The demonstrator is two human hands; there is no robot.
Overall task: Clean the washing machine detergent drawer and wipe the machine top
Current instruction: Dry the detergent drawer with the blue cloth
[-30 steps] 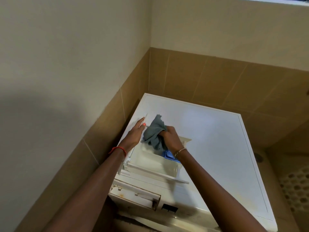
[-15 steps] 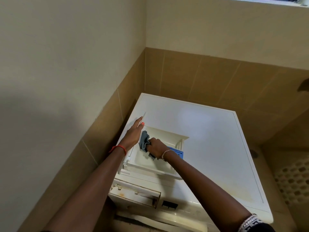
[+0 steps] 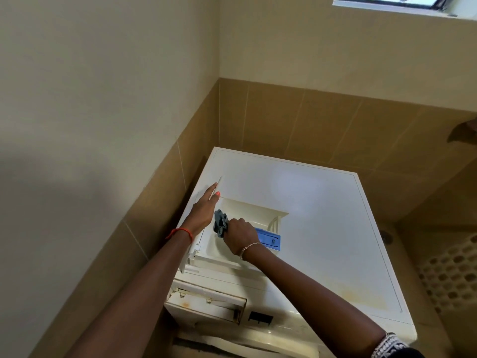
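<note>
The white detergent drawer (image 3: 247, 210) lies on the white washing machine top (image 3: 322, 215), near its left edge. It has a blue insert (image 3: 268, 239) on its right side. My right hand (image 3: 240, 236) is fisted around a grey cloth (image 3: 220, 223) and presses it into the drawer's left compartment. My left hand (image 3: 204, 208) lies flat along the drawer's left wall, fingers stretched out, steadying it. The cloth is mostly hidden inside my fist.
The empty drawer slot (image 3: 206, 303) gapes at the machine's front left, with rusty stains. Tiled walls (image 3: 160, 202) close in on the left and behind. A perforated basket (image 3: 454, 275) sits low at the right. A yellowish stain marks the top's front right.
My right hand has brought the cloth down from above the drawer into its left compartment and bunched it tighter. My left hand stays on the drawer's left wall.
</note>
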